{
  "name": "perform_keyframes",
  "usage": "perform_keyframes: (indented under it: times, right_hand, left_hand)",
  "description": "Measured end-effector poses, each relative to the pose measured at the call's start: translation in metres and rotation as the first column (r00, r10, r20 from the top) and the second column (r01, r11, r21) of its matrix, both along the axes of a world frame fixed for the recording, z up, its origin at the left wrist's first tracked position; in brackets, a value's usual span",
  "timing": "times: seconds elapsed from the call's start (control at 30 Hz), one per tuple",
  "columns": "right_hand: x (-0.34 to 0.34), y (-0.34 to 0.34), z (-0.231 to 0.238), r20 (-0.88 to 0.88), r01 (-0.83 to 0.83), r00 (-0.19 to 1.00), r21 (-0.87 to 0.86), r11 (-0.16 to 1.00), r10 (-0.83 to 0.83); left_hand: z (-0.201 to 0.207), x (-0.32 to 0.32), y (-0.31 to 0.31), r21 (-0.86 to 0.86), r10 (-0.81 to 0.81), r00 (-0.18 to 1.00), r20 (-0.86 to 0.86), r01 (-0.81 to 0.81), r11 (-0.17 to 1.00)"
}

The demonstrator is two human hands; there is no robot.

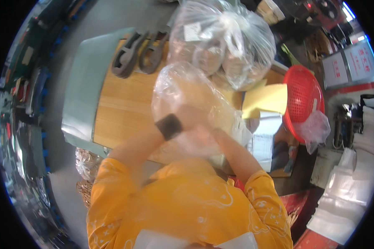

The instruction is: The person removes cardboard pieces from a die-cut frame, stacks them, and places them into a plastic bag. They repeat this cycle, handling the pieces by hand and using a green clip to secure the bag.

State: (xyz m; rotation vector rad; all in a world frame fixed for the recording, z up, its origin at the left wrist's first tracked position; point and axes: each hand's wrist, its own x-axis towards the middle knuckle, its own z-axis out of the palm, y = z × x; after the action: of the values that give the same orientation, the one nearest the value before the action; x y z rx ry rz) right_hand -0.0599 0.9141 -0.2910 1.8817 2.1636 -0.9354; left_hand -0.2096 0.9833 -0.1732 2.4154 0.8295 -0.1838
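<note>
A puffed-out clear plastic bag (176,83) spreads over the table in front of me. My left hand (189,118), with a dark square band at its wrist, is at the bag's near part; the plastic and motion blur hide its fingers. Close beside it, my right hand (205,135) looks closed on the bag's gathered near edge, though its outline is smeared. Beyond these stands a large knotted clear bag (237,45) with brownish pieces inside. Several grey-brown curved pieces (126,62) lie stacked at the table's far left.
The wooden table (120,103) has a grey-green sheet (85,83) along its left side. To the right are yellow paper (266,99), a printed sheet (264,141) and a red plastic basket (301,95) with a crumpled clear bag (313,126) at its rim. White stacks (340,199) stand farther right.
</note>
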Motion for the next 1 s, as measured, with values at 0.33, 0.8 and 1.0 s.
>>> perform_keyframes:
  times: [0.33, 0.8, 1.0]
  right_hand:
    - [0.049, 0.041, 0.004, 0.185, 0.113, 0.977, -0.03, 0.993, -0.105]
    - [0.051, -0.034, -0.012, 0.25, -0.134, 0.945, -0.296, 0.946, 0.212]
    - [-0.017, -0.003, -0.001, -0.119, -0.046, 0.992, -0.046, 0.998, 0.04]
  left_hand:
    - [-0.142, -0.072, -0.066, 0.004, -0.372, 0.874, -0.314, 0.393, 0.92]
    - [-0.097, -0.061, 0.0, 0.233, 0.451, 0.833, -0.321, -0.392, 0.89]
    - [-0.09, -0.06, -0.031, 0.072, 0.16, 0.956, -0.247, -0.147, 0.987]
